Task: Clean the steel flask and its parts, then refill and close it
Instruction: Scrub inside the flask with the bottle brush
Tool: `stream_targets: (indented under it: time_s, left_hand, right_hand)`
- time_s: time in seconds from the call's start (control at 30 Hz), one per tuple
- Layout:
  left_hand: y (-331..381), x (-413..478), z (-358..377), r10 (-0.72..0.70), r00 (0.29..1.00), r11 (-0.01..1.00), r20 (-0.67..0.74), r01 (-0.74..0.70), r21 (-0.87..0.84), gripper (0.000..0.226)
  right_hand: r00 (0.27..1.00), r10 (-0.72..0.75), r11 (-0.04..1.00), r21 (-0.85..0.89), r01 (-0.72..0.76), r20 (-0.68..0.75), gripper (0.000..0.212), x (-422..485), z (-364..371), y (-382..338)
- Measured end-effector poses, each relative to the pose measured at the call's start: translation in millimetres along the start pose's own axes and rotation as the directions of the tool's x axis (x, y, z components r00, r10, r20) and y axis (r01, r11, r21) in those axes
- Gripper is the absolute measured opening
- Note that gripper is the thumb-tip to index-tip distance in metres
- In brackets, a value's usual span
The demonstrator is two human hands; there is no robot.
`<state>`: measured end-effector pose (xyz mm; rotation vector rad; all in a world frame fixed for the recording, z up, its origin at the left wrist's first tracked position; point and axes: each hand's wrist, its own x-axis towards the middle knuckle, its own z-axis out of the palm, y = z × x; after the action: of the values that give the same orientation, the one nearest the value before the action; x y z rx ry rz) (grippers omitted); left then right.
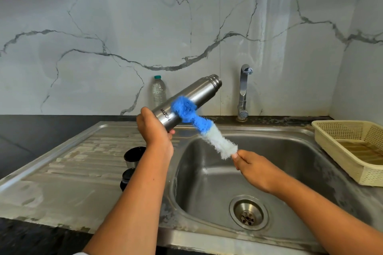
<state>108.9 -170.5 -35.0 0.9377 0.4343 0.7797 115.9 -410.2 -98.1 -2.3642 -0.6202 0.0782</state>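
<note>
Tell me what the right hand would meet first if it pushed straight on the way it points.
Likely the steel flask: the right hand points up-left along the brush, whose blue end lies against it.

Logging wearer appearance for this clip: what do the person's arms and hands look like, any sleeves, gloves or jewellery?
Both forearms are bare to the frame's bottom edge. The left hand and right hand wear no gloves; no watch, bracelet or ring shows. A white sliver of cloth by the left arm at the bottom edge may be clothing.
</note>
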Motion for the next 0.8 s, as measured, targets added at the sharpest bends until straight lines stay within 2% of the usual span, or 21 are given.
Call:
stream_targets:
  time_s: [0.1, 0.23, 0.4, 0.57, 0.67, 0.8]
  left_hand:
    - [-2.3, -6.6, 3.4, 0.026, 0.999, 0.999, 0.029, -0.027, 0.037, 0.022]
    - [3.2, -3.2, -1.4, 0.070, 0.998, 0.997, -0.009, -0.069, 0.040, 0.017]
    - [-4.6, -10.7, 5.5, 0.118, 0.992, 0.987, 0.053, -0.123, 0.108, 0.012]
    - [2.0, -3.4, -1.7, 0.177, 0.984, 0.978, 0.019, -0.178, 0.113, 0.010]
    - [-2.6, -6.1, 2.7, 0.192, 0.980, 0.971, 0.056, -0.198, 0.134, 0.011]
    - [6.4, -2.5, -4.0, 0.182, 0.983, 0.980, 0.019, -0.183, 0.075, 0.014]
  right_hand:
    - [0.999, -0.025, 0.999, 0.046, 0.026, -0.024, 0.042, 2.4, 3.6, -10.0]
    - [1.000, 0.021, 1.000, 0.004, -0.021, -0.019, 0.043, -3.0, -7.8, 5.2]
    - [0.998, 0.008, 0.998, 0.067, -0.004, -0.066, 0.042, 3.7, -6.6, 4.1]
    - [0.999, 0.035, 0.999, 0.030, -0.035, -0.025, 0.043, -2.3, -6.7, 12.9]
    - [0.998, 0.027, 0.995, 0.093, -0.021, -0.062, 0.043, 2.8, -8.0, 6.0]
    - [0.999, 0.043, 0.997, 0.058, -0.041, -0.029, 0.044, -1.0, -7.0, 10.7]
